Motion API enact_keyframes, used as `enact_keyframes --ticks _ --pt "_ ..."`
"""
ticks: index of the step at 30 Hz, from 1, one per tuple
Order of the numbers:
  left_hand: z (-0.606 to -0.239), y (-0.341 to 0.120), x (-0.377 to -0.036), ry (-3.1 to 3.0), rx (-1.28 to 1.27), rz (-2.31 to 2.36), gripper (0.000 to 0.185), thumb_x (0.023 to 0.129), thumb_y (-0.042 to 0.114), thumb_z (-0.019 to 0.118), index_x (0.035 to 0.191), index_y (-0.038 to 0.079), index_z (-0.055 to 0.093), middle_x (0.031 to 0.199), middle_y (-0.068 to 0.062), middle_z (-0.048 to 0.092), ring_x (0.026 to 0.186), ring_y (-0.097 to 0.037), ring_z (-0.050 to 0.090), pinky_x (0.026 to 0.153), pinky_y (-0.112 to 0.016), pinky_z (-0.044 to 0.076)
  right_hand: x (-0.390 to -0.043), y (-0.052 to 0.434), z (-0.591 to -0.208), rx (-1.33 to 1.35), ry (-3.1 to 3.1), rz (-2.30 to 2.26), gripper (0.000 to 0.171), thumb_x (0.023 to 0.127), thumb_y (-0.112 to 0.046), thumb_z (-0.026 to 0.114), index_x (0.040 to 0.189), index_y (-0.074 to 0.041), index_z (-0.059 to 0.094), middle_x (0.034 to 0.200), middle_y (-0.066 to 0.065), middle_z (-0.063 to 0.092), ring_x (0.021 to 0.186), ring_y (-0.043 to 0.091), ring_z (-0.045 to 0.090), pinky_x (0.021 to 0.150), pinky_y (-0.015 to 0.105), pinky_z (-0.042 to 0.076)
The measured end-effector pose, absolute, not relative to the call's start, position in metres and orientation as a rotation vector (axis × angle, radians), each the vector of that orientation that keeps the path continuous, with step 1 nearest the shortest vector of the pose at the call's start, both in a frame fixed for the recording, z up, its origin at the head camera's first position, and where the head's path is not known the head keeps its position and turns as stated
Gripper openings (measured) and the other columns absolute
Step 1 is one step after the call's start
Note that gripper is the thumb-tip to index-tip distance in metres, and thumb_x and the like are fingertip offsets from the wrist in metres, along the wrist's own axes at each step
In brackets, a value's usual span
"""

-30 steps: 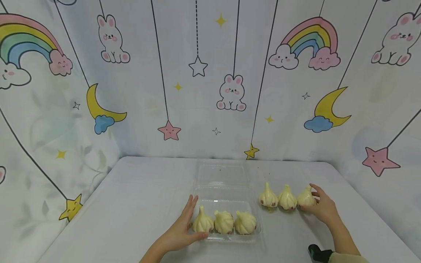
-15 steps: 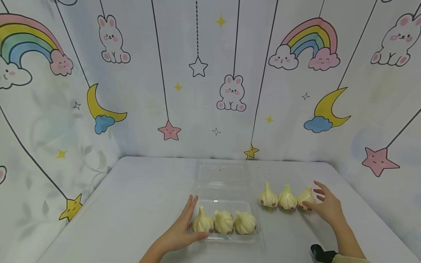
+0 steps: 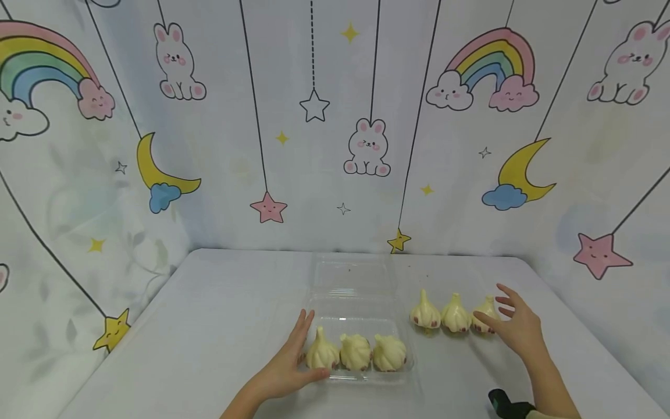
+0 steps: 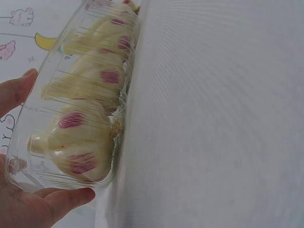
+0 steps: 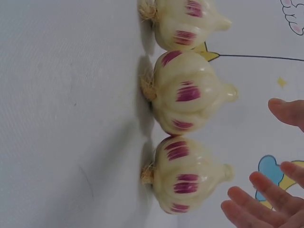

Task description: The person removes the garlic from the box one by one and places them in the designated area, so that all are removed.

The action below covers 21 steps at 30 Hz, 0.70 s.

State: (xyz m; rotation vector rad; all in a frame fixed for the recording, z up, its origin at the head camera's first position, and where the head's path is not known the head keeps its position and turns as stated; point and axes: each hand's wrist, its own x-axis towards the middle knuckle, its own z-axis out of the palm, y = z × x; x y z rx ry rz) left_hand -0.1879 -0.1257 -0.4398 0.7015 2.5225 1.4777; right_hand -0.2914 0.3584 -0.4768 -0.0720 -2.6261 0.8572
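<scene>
A clear plastic clamshell box [image 3: 361,381] stands on the white table with its lid folded back. In it is a row of three garlic bulbs [image 3: 356,352], pale with purple marks. My left hand [image 3: 285,364] rests against the box's left end, thumb along the front and fingers straight up the side. Three more garlic bulbs [image 3: 455,314] stand upright in a row right of the box. My right hand [image 3: 518,329] hovers at the rightmost garlic bulb [image 5: 190,175], fingers spread; in the right wrist view it is apart from that bulb and holds nothing.
The white table [image 3: 220,314] reaches back to a patterned cloth backdrop [image 3: 324,157] with stars, moons and rabbits. A dark strap or device [image 3: 508,404] sits at my right wrist. Small specks lie behind the loose bulbs.
My right hand has let go of the rightmost garlic bulb and drawn slightly away, its fingers spreading. The left hand and the box have stayed in place.
</scene>
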Motion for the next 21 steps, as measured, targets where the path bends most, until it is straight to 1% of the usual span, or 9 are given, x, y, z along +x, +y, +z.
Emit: enact_keyframes --ticks 4,7,10,11,15,17,19,21 --pt "-0.439 -0.126 -0.188 2.51 0.709 1.494 0.093 0.076 0.032 0.063 0.135 0.029 -0.008 0.138 -0.015 -0.019 0.122 -0.045 0.002 0.084 -0.053 0.035 -0.288 0.351 -0.472 -0.089 -2.603 0.873 0.092 0.059 -0.064 0.06 0.134 -0.035 0.017 0.118 0.018 0.047 0.098 0.041 0.048 0.06 0.049 0.046" --pt "-0.439 -0.126 -0.188 2.492 0.717 1.514 0.092 0.076 0.031 0.063 0.135 0.029 -0.007 0.138 -0.016 -0.02 0.122 -0.046 0.002 0.083 -0.054 0.035 -0.282 0.34 -0.463 -0.088 -2.591 0.894 0.09 0.06 -0.061 0.062 0.134 -0.035 0.018 0.118 0.018 0.047 0.099 0.04 0.048 0.056 0.046 0.047" --pt "-0.438 -0.126 -0.188 2.483 0.715 1.525 0.092 0.076 0.03 0.063 0.136 0.028 -0.007 0.138 -0.015 -0.02 0.122 -0.045 0.002 0.083 -0.055 0.034 -0.27 0.318 -0.442 -0.108 -2.594 0.918 0.088 0.061 -0.057 0.064 0.134 -0.031 0.022 0.117 0.017 0.047 0.1 0.038 0.048 0.054 0.046 0.047" --pt "-0.438 -0.126 -0.188 2.48 0.714 1.526 0.093 0.076 0.03 0.063 0.136 0.028 -0.007 0.138 -0.015 -0.02 0.122 -0.045 0.001 0.083 -0.055 0.034 -0.264 0.31 -0.433 -0.091 -2.6 0.931 0.087 0.063 -0.055 0.064 0.134 -0.028 0.023 0.117 0.019 0.047 0.1 0.04 0.047 0.055 0.046 0.047" --pt "-0.438 -0.125 -0.188 2.481 0.712 1.528 0.094 0.075 0.03 0.064 0.136 0.028 -0.007 0.138 -0.015 -0.021 0.122 -0.045 0.001 0.083 -0.054 0.035 -0.24 0.274 -0.396 -0.015 -2.589 0.992 0.083 0.067 -0.045 0.067 0.133 -0.015 0.027 0.115 0.024 0.046 0.1 0.042 0.046 0.068 0.05 0.045" --pt "-0.439 -0.125 -0.188 2.482 0.715 1.526 0.094 0.075 0.029 0.064 0.135 0.028 -0.008 0.138 -0.015 -0.021 0.122 -0.045 0.002 0.083 -0.054 0.035 -0.232 0.262 -0.384 0.053 -2.574 1.015 0.079 0.07 -0.039 0.067 0.132 -0.009 0.029 0.114 0.026 0.045 0.099 0.043 0.046 0.072 0.05 0.044" --pt "-0.437 -0.124 -0.188 2.483 0.716 1.521 0.094 0.075 0.028 0.064 0.135 0.028 -0.008 0.137 -0.016 -0.021 0.122 -0.046 0.002 0.083 -0.055 0.035 -0.229 0.253 -0.379 0.069 -2.56 1.022 0.077 0.069 -0.037 0.068 0.13 -0.008 0.031 0.114 0.026 0.046 0.099 0.042 0.047 0.074 0.049 0.044" --pt "-0.434 -0.124 -0.186 2.478 0.719 1.523 0.093 0.076 0.027 0.064 0.136 0.024 -0.008 0.137 -0.018 -0.02 0.121 -0.047 0.002 0.083 -0.056 0.034 -0.228 0.248 -0.379 0.074 -2.566 1.034 0.077 0.069 -0.037 0.068 0.131 -0.009 0.03 0.114 0.025 0.046 0.099 0.041 0.047 0.075 0.049 0.044"
